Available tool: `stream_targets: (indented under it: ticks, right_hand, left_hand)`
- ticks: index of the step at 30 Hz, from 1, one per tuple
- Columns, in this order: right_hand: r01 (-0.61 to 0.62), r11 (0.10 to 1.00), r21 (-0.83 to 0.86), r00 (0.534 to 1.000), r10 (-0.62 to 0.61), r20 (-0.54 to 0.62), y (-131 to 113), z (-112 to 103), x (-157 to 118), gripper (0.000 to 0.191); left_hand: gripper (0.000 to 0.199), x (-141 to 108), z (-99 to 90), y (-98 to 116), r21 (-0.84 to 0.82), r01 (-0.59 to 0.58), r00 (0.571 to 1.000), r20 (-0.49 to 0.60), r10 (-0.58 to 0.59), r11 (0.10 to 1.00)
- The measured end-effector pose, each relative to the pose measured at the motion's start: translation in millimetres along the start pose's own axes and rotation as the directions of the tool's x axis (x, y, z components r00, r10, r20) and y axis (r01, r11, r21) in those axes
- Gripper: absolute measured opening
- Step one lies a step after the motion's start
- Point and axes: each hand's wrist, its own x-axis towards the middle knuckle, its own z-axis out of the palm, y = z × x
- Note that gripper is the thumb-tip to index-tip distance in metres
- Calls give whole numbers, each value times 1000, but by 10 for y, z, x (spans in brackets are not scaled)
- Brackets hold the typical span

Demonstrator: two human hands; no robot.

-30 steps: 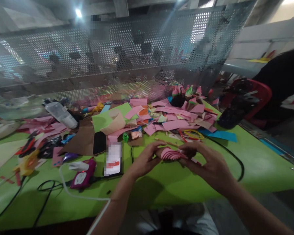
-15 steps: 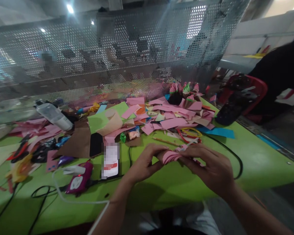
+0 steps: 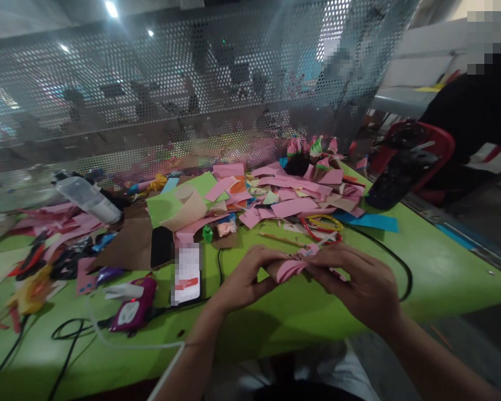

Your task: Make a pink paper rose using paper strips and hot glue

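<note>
Between my two hands is a piece of layered pink paper (image 3: 291, 270), its folds curving in a fan toward me. My left hand (image 3: 250, 275) pinches its left side, thumb below and fingers above. My right hand (image 3: 359, 278) grips the right side with bent fingers, hiding part of the paper. Just behind the hands lie a pencil (image 3: 281, 240) and scissors (image 3: 323, 224) with yellow and red handles. A phone (image 3: 187, 273) with a lit screen rests left of my left hand.
Pink paper strips (image 3: 296, 207) pile up at the back of the green table (image 3: 250, 328). Small paper cones (image 3: 316, 147) stand behind them. At left are a clear bottle (image 3: 89, 199), a yellow glue gun (image 3: 32, 289) and a purple power block (image 3: 134, 305) with cables. A dark bottle (image 3: 388, 186) stands right.
The pink paper has turned slightly in my fingers, and its folds look a little more spread. Both hands stay in nearly the same place. The view has shifted slightly.
</note>
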Motion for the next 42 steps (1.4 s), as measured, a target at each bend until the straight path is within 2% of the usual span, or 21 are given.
stream_targets:
  ticks: [8,16,22,25,28,32,35,38,40,42]
  right_hand:
    - [-7,1000,3,1000,7,11,27,7,-20,13]
    - [-34,999,19,999,33,6,29,27,-2,10]
    - [-29,999,21,1000,30,-9,25,33,-3,13]
    - [-30,999,23,1000,30,0,13,35,-1,14]
    - [-41,999,25,999,41,5,15,45,9,14]
    - [-103,994,25,995,103,14,58,79,4,12]
    - [-182,981,62,983,182,15,103,123,-17,21]
    - [-260,954,148,965,263,-4,135,173,-27,29]
    - [-283,941,188,955,294,-32,144,204,-15,21]
    - [-259,947,188,962,271,-41,143,233,11,11]
  left_hand:
    - [33,-5,9,-20,19,40,999,13,-41,999]
    - [34,-9,16,-34,0,33,999,10,-33,999]
    - [43,-21,12,-26,12,110,994,-13,-110,994]
    - [40,-14,5,-15,13,131,991,-15,-131,991]
    - [37,-4,3,-7,-30,145,989,-3,-145,989]
    - [49,1,4,-13,-169,191,981,19,-191,967]
    - [57,3,4,-36,-304,217,976,59,-209,928]
    - [57,5,5,-59,-373,243,969,63,-237,895]
    - [58,8,6,-64,-390,268,961,49,-271,881]
    - [60,13,9,-58,-406,299,950,37,-311,864]
